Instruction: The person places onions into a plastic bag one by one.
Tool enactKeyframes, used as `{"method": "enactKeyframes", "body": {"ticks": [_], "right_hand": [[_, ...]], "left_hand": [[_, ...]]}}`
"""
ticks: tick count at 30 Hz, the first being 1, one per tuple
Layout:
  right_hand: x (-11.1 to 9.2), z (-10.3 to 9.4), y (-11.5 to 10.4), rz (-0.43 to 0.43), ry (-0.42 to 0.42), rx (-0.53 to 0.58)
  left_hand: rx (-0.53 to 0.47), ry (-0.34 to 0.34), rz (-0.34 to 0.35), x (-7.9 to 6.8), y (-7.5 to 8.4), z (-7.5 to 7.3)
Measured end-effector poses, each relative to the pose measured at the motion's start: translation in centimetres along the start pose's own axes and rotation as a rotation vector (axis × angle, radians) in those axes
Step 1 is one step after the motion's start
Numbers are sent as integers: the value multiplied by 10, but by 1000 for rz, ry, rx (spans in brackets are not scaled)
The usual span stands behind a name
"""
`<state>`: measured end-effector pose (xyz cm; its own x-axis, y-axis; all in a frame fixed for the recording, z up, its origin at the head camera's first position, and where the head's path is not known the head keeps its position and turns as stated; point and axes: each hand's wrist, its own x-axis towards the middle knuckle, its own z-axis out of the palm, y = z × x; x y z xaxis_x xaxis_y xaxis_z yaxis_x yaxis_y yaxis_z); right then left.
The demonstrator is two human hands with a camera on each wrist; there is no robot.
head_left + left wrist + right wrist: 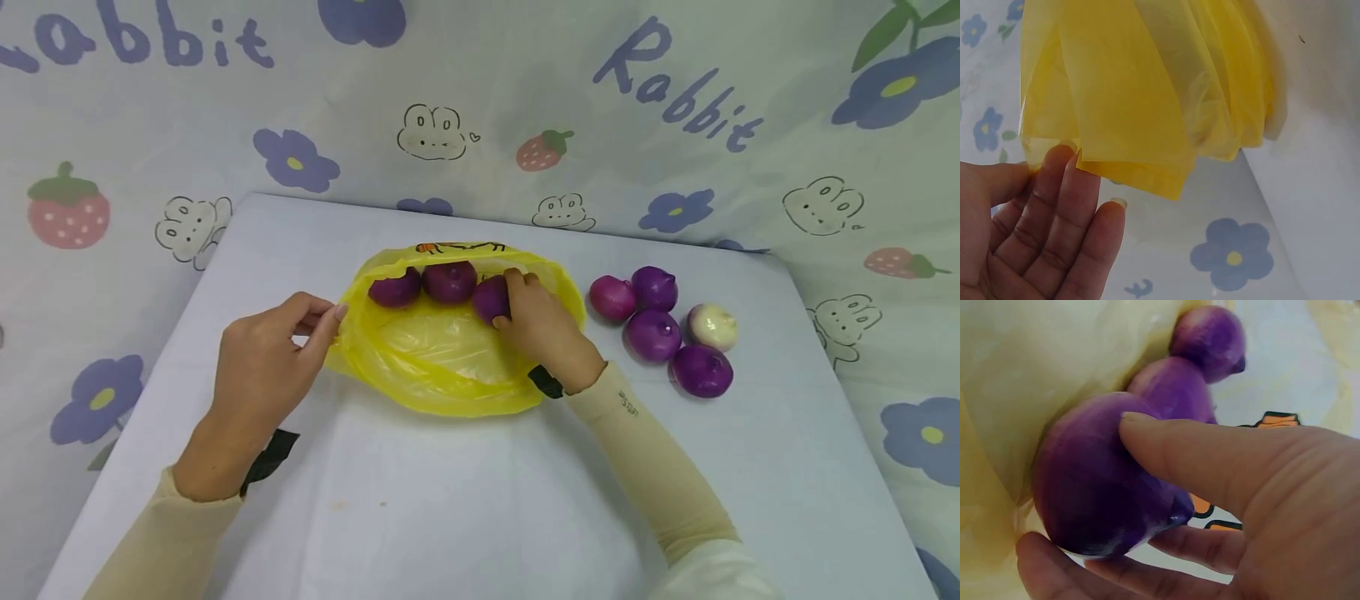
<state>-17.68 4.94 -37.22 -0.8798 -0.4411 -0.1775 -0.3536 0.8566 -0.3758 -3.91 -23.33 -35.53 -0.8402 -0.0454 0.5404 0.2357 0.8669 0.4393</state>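
A yellow plastic bag (450, 392) lies on the white table with its mouth held wide. At its left rim, my left hand (262, 358) pinches the film between thumb and fingers; the left wrist view shows the bag's folded edge (1129, 112) at the fingertips. Inside the bag, my right hand (543, 325) holds a purple onion (1097, 481), thumb on top and fingers curled beneath. Two more purple onions, one in the middle (449, 282) and one at the left (395, 288), rest beside it along the bag's far side.
Right of the bag sits a cluster of several onions: a reddish one (612, 298), purple ones (652, 336) and a pale peeled-looking one (712, 327). A patterned cloth (480, 100) with flowers and rabbits hangs behind the white table (420, 517).
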Motion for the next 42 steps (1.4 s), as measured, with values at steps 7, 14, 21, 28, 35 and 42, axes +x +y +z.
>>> {"method": "enactKeyframes", "body": {"ticks": [7,14,21,28,35,42], "right_hand": [[6,3,3,20,19,-12],[10,7,4,61,47,-14],[12,10,5,48,138,-32],[14,12,6,85,175,-34],[14,13,7,52,166,-47],[9,13,6,38,132,-40]], "left_hand": [[6,-1,-2,0,0,0],[4,-2,-5,0,0,0],[5,-9,-5,0,0,-1],[10,-3,1,0,0,-1],[4,0,6,1,0,-2],[4,4,0,2,0,-3]]}}
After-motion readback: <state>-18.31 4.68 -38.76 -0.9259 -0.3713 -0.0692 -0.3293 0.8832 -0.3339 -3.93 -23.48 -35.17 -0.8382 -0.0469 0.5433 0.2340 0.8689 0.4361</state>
